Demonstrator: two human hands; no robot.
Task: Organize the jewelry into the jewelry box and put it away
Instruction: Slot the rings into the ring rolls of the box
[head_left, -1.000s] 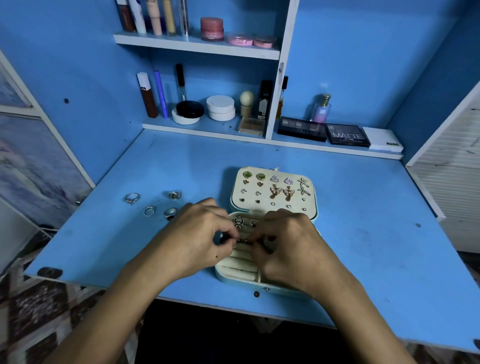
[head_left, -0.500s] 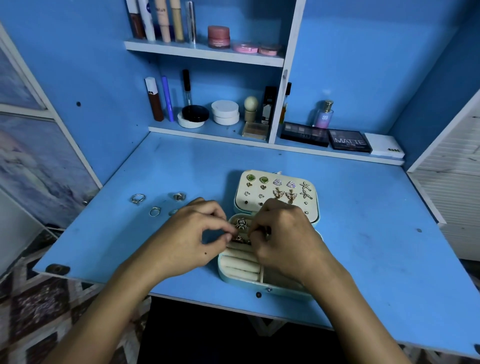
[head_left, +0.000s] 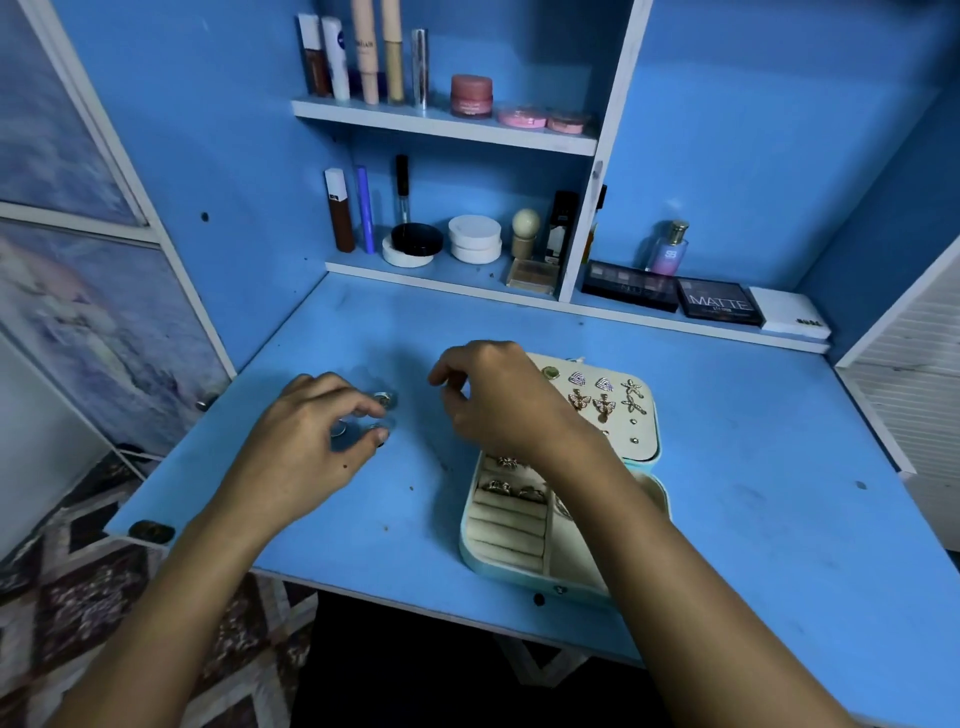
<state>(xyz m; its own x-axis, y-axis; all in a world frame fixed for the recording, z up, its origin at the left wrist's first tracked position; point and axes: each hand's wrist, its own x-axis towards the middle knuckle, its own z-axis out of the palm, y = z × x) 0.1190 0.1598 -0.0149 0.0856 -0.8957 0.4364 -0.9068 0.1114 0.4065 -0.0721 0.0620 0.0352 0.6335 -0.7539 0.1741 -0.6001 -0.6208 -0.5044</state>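
1. I see my left hand (head_left: 306, 441) over three rings (head_left: 384, 399) on the blue desk (head_left: 753, 467), its fingertips pinching one.
2. My right hand (head_left: 498, 400) hangs loosely curled, holding nothing.
3. The one jewelry box (head_left: 519, 530) lies open on the desk, right of the rings.

1. There is one view, from a wide-angle camera worn on the person's head; no second view shares the scene.
2. It looks forward and steeply down at the blue desk (head_left: 727, 415), whose front edge runs low across the frame.
3. It sits close: both forearms enter from the bottom edge, and the open jewelry box (head_left: 519, 561) lies just right of centre on the desk.
4. Beyond the desk, the shelves (head_left: 441, 124) fill the top, and straight lines bow toward the frame's sides.
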